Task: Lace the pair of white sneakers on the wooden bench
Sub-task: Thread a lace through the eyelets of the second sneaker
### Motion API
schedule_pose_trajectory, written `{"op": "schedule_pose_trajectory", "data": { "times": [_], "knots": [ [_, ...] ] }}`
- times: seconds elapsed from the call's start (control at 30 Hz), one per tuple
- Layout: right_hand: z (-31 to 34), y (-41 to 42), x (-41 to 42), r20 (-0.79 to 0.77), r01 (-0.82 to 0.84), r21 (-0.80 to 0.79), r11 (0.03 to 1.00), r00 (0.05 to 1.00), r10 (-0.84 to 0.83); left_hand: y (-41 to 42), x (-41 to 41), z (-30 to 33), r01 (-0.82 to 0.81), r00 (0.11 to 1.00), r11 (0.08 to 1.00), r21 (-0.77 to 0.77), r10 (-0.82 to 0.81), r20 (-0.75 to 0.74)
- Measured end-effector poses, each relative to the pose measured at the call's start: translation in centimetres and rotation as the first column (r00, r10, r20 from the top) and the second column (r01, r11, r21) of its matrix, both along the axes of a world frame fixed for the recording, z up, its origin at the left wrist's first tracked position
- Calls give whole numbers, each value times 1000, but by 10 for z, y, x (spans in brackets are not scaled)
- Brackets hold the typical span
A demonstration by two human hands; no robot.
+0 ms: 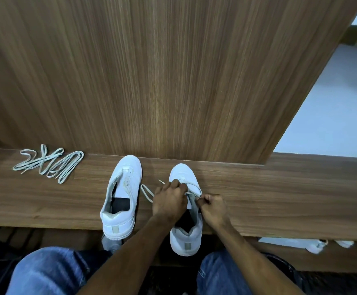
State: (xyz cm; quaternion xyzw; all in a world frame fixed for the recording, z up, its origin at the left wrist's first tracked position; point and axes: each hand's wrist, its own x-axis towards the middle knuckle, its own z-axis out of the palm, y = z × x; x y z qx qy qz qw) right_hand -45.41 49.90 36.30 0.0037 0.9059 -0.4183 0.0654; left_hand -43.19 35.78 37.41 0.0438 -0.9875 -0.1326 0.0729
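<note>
Right sneaker [186,209] | our left hand [169,201] and right hand [212,206] each pinch the lace [146,191] to thread | spare lace [49,163] waits.

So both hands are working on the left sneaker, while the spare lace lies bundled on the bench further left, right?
Not quite. The head view shows both hands, left and right, working on the right sneaker. The left sneaker stands untouched, and the spare lace does lie bundled on the bench further left.

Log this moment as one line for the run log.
step: lacing right sneaker | left hand: on lace | right hand: pinching lace | left sneaker: unlaced | spare lace: on bench
</note>
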Motion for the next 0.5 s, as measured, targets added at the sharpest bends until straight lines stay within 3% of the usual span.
{"op": "schedule_pose_trajectory", "data": {
  "times": [0.1, 0.17, 0.23, 0.3, 0.4, 0.5],
  "knots": [
    [0, -1, 0, 3, -13, 7, 1000, 1000, 13, 2, -4, 9, -30, 999, 1000, 4, 30, -29],
    [-1, -1, 0, -6, -14, 10, 1000, 1000, 14, 1, -5, 15, -145, 986, 972, 186, 159, -58],
    [0, -1, 1, -19, -25, 11, 1000, 999, 26, -8, -8, 14, -364, 924, 799, 479, 376, 74],
    [0, -1, 2, -31, -33, 8, 999, 999, 34, -18, -10, 5, -449, 877, 636, 628, 447, 174],
    [1, -2, 2, -34, -27, 15, 1000, 999, 28, -23, -5, 1, -378, 917, 662, 647, 362, 165],
    [1, -1, 2, -26, -15, 33, 999, 1000, 16, -22, -7, 1, -152, 980, 786, 599, 197, -10]
  ]
}}
